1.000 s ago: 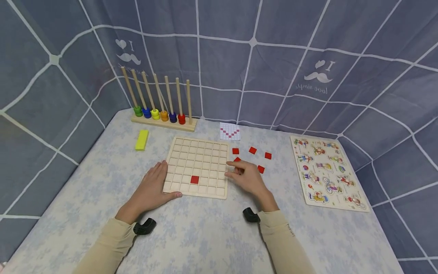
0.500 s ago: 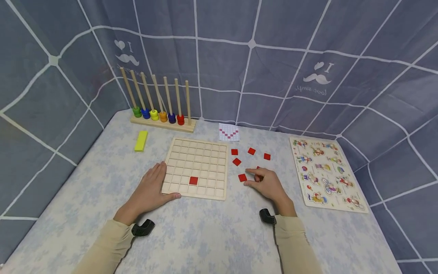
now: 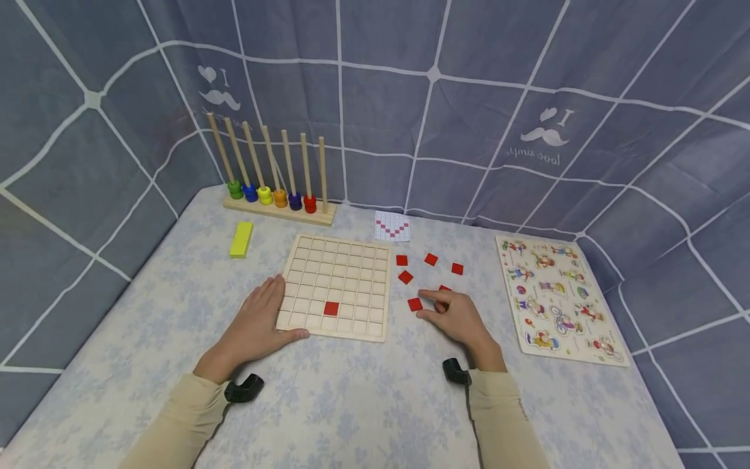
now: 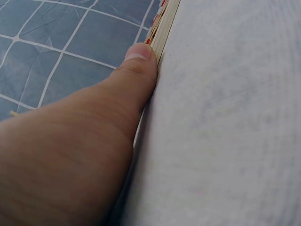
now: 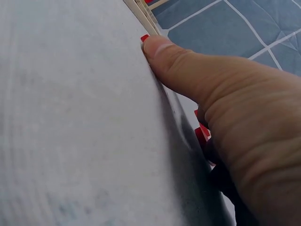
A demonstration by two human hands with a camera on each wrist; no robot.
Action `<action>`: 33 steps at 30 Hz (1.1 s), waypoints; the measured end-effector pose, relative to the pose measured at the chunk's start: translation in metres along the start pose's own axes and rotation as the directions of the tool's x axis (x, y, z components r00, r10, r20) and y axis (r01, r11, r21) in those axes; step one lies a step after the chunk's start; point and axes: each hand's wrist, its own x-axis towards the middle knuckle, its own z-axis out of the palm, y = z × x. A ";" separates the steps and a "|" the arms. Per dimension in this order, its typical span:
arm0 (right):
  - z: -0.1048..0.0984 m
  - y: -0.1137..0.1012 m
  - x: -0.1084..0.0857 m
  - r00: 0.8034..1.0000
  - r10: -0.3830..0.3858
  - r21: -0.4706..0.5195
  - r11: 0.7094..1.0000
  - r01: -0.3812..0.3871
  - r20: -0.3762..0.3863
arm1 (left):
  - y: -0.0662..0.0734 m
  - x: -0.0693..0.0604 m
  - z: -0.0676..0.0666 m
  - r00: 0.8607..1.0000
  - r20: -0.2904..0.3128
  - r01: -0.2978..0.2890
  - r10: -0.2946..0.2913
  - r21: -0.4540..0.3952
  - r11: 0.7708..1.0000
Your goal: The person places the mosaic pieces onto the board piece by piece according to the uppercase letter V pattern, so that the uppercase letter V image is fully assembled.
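A light wooden grid board (image 3: 357,273) lies on the table, one red square tile (image 3: 331,309) sitting in a cell near its front. My left hand (image 3: 256,326) rests against the board's left side, fingers straight, with the thumb along the front edge. To the right of the board, my right hand (image 3: 459,318) has thumb and index finger apart beside a red tile (image 3: 415,305); in the right wrist view the thumb (image 5: 162,52) is close to a red tile (image 5: 144,37). Several more red tiles (image 3: 405,277) lie around, one (image 3: 445,288) partly hidden by this hand.
A small card (image 3: 392,227) with a red V pattern lies behind the board. At the back left stands a peg rack (image 3: 281,210) with coloured rings, with a yellow block (image 3: 241,240) before it. A picture puzzle board (image 3: 559,296) lies at the right. Tiled-pattern cloth hangs behind.
My right hand has moved right and slightly toward me, from the board's right edge to the nearest red tile, then stayed there. The left hand has kept its place on the board.
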 end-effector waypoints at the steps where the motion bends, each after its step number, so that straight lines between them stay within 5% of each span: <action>1: 0.000 0.000 0.000 1.000 -0.003 -0.009 1.000 0.003 0.004 | 0.000 0.000 0.000 1.000 -0.002 -0.001 0.001 0.000 1.000; 11: 0.002 -0.005 -0.001 0.998 -0.004 -0.119 0.993 0.011 0.059 | 0.000 -0.003 0.001 1.000 0.002 -0.003 0.003 0.006 1.000; 25: 0.007 -0.009 0.000 1.000 -0.016 -0.052 0.999 0.017 0.005 | -0.004 0.003 0.000 1.000 0.018 -0.006 0.006 0.027 1.000; 33: 0.017 -0.033 0.008 1.000 -0.026 0.032 0.999 0.026 -0.002 | -0.003 0.001 -0.002 1.000 0.021 -0.008 0.008 0.010 1.000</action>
